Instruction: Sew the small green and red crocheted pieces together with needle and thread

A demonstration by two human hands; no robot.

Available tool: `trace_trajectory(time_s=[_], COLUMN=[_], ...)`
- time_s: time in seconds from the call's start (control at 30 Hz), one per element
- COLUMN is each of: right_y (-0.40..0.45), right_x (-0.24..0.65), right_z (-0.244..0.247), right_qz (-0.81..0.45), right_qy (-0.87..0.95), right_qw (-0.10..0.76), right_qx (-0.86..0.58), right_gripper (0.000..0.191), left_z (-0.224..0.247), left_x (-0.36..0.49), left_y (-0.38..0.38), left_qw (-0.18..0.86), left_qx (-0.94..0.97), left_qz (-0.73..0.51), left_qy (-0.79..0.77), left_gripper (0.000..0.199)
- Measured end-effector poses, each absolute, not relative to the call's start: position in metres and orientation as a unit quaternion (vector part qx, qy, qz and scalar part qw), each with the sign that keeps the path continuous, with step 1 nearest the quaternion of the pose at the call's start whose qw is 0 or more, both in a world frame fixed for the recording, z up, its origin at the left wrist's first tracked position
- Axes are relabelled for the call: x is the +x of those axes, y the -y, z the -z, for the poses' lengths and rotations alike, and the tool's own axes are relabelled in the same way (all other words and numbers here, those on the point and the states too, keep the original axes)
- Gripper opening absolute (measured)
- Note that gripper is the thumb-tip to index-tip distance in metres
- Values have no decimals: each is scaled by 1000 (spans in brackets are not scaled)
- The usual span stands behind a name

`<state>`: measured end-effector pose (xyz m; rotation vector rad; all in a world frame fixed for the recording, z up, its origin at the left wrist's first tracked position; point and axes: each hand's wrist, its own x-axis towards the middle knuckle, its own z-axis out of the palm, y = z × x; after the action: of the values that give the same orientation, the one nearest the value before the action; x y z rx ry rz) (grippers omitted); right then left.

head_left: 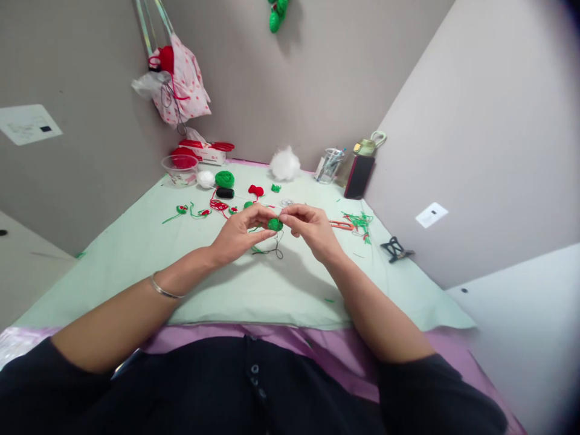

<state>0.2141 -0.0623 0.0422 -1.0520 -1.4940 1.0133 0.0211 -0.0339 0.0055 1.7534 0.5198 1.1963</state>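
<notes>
My left hand [238,232] is closed around a small green crocheted piece [274,224], held between thumb and fingers above the table. At the top of this piece, my right hand [312,229] has its thumb and forefinger pinched together. Whatever lies in that pinch is too small to make out. Dark thread [278,251] hangs in a loop below the green piece. Just behind the hands are a red crocheted bow [256,191] and a small green scrap [276,188].
At the back left are a clear plastic tub [180,175], green yarn [225,179] and a black thread spool [225,193]. White stuffing [284,163] sits at the back. On the right are orange-handled snips [342,225], yarn scraps [362,223], a phone [359,177] and a black stand [396,249].
</notes>
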Motion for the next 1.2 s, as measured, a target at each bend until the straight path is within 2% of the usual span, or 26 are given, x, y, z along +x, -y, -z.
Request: trace_trajectory(time_s=[0.1, 0.27, 0.4, 0.5, 0.67, 0.83, 0.93, 1.07, 1.13, 1.2], right_y=[62, 61, 61, 58, 34, 18, 23, 24, 19, 16], right_x=[217, 220, 218, 218, 241, 307, 352, 374, 360, 330], right_z=[-45, -44, -44, -43, -43, -64, -79, -80, -72, -63], right_qz=[-455, -432, -433, -489, -562, -525, -482, -446, -455, -481], right_qy=[613, 641, 642, 585, 383, 306, 298, 317, 341, 367], right_qw=[474, 456, 452, 489, 624, 710, 749, 756, 733, 699], right_qx=[-439, -441, -442, -425, -384, -355, -344, -358, -372, -381], right_gripper=[25, 25, 20, 17, 19, 17, 31, 40, 33, 18], left_z=[-5, -6, -8, -10, -17, -24, -24, -24, -26, -27], left_x=[21, 21, 21, 20, 18, 13, 10, 7, 6, 6], left_y=[33, 33, 35, 35, 35, 33, 31, 29, 29, 29], left_qw=[472, 477, 479, 521, 621, 657, 655, 639, 623, 607], left_qx=[718, 711, 724, 708, 652, 626, 633, 650, 665, 678], left_qz=[-467, -467, -446, -422, -381, -368, -360, -354, -353, -349], left_qy=[-208, -221, -215, -220, -210, -205, -204, -208, -213, -222], left_gripper=[29, 33, 27, 28, 32, 35, 36, 33, 32, 33])
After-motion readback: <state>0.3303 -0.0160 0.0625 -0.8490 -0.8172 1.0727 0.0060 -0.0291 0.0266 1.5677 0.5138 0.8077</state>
